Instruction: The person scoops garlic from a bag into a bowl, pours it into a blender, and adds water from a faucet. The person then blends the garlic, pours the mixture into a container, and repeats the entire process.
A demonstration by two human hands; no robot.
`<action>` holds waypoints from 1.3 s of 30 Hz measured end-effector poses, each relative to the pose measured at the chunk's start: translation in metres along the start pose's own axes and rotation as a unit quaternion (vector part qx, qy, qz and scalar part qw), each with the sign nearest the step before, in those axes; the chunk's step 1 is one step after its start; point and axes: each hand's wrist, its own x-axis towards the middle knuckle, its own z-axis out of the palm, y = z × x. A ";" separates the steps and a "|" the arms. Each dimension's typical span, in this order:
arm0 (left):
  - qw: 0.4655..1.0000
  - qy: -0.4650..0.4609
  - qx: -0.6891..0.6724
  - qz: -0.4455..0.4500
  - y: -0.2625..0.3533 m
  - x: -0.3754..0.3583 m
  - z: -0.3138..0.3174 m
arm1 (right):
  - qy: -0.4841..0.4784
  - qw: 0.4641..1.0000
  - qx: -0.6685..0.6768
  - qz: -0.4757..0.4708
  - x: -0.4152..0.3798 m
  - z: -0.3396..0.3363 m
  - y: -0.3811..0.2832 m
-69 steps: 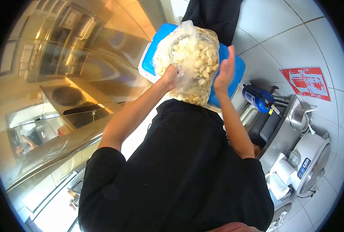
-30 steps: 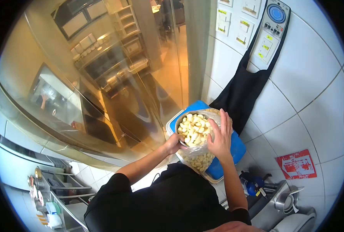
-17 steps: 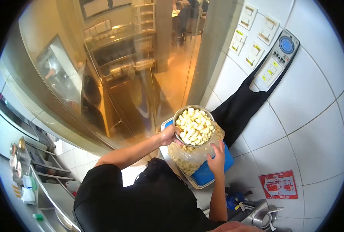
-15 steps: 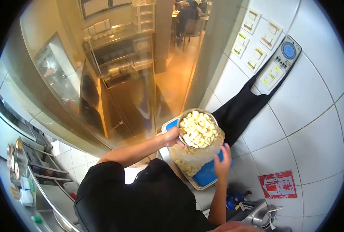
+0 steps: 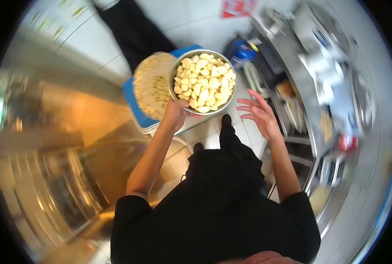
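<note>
A round metal bowl point(image 5: 173, 90) full of peeled garlic cloves point(image 5: 202, 82) is held up by my left hand point(image 5: 177, 115), which grips its near left rim. Behind and to the left of the bowl, a clear plastic bag of cloves point(image 5: 149, 83) rests on a blue lid point(image 5: 136, 108) of a container. My right hand point(image 5: 258, 112) is in the air to the right of the bowl, fingers spread, touching nothing.
A steel counter point(image 5: 299, 83) with stacked trays and utensils runs along the right. A blue object point(image 5: 244, 50) stands near its far end. A black apron point(image 5: 136, 33) hangs on the tiled wall. Glass panels point(image 5: 50, 176) are at the left.
The view has swung round towards the counter on the right. The bowl, still in my left hand, is now beside the bag rather than over it, and my right hand is away from the bag.
</note>
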 end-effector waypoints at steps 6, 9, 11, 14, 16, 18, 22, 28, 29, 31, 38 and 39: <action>0.988 -0.121 0.025 -0.098 0.050 -0.004 -0.010 | 0.021 0.982 0.188 0.003 -0.017 0.105 0.008; 0.974 -0.160 0.059 -0.149 0.085 -0.003 -0.012 | 0.043 0.965 0.257 -0.020 -0.014 0.152 0.023; 0.950 -0.222 0.114 -0.190 0.104 0.002 -0.021 | 0.119 0.965 0.228 -0.056 -0.024 0.181 0.022; 0.915 -0.276 0.178 -0.234 0.145 0.008 -0.017 | 0.234 0.941 0.204 -0.133 -0.063 0.221 0.025; 0.887 -0.328 0.196 -0.259 0.165 0.006 0.010 | 0.334 0.912 0.166 -0.169 -0.116 0.238 0.023; 0.878 -0.348 0.231 -0.233 0.187 -0.027 0.050 | 0.426 0.867 0.152 -0.208 -0.178 0.267 0.041; 0.842 -0.433 0.208 -0.245 0.180 -0.008 0.126 | 0.576 0.778 0.110 -0.225 -0.240 0.271 0.086; 0.809 -0.508 0.235 -0.182 0.185 -0.030 0.295 | 0.580 0.750 -0.018 -0.317 -0.273 0.229 -0.089; 0.788 -0.532 0.242 -0.193 0.185 -0.028 0.308 | 0.561 0.759 -0.021 -0.330 -0.269 0.220 -0.115; 0.783 -0.535 0.257 -0.187 0.112 -0.011 0.370 | 0.544 0.767 -0.019 -0.339 -0.273 0.109 -0.144; 0.694 -0.625 0.261 -0.243 0.047 -0.009 0.451 | 0.520 0.798 0.044 -0.301 -0.290 0.002 -0.223; 0.691 -0.629 0.254 -0.251 0.040 -0.002 0.465 | 0.528 0.795 0.041 -0.295 -0.293 -0.006 -0.230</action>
